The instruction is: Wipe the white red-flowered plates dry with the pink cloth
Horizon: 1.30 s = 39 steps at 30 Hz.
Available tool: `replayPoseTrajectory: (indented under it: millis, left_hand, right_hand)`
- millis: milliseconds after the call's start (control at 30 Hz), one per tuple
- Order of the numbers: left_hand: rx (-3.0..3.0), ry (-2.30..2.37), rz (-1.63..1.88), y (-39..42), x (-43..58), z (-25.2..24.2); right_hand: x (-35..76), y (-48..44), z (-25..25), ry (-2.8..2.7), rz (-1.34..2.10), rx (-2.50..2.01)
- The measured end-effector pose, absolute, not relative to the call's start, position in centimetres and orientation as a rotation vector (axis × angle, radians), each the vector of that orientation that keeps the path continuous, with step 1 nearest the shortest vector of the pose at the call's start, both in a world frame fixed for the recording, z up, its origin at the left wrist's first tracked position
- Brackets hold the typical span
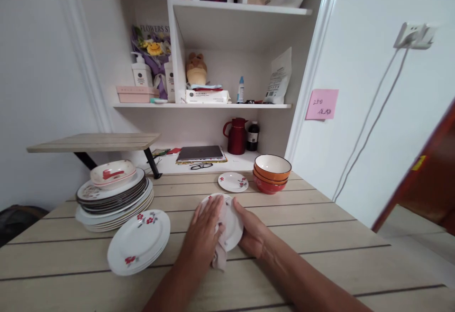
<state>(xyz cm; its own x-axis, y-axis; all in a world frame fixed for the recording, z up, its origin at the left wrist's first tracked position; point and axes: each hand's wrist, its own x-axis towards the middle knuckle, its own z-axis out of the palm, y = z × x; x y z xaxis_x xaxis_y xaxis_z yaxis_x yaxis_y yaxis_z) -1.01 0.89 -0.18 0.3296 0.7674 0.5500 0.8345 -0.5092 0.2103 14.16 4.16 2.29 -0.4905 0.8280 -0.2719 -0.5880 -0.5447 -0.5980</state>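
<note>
A small white plate [232, 229] is held above the table in front of me. My right hand [254, 231] grips its right edge, the thumb on the rim and the other fingers mostly hidden beneath. My left hand [206, 231] lies over the plate with a pale pinkish cloth [220, 255] under its palm and thumb, one end hanging below the rim. Behind them a small plate with red flowers [232, 182] rests flat. Left of my hands is a short stack of white flowered plates [138, 243].
At the left stands a tall plate stack [115, 203] topped by a bowl [113, 173] with a red spoon-shaped item. Orange and red bowls [272, 174] are nested at the back right. Behind are a laptop [201, 152], glasses [201, 166], a red jug [237, 136] and a raised wooden shelf [95, 142].
</note>
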Motion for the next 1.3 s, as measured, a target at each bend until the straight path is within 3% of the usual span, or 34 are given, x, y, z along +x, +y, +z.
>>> replayPoseTrajectory:
  millis: [500, 1000, 1300]
  left_hand:
    - [-2.473, -1.588, -1.263, 0.5, -0.9, -0.3]
    - [-2.687, -1.307, -0.787, 0.7, -0.1, 0.6]
    - [-2.223, -1.751, -0.757, 0.9, -1.6, 0.9]
  right_hand:
    - [14.8, 5.1, 2.3, -0.493, 2.136, -0.623]
    - [14.4, 4.8, 1.7, -0.566, 2.194, -0.591]
    - [14.0, 4.4, 1.9, -0.474, 2.093, -0.577]
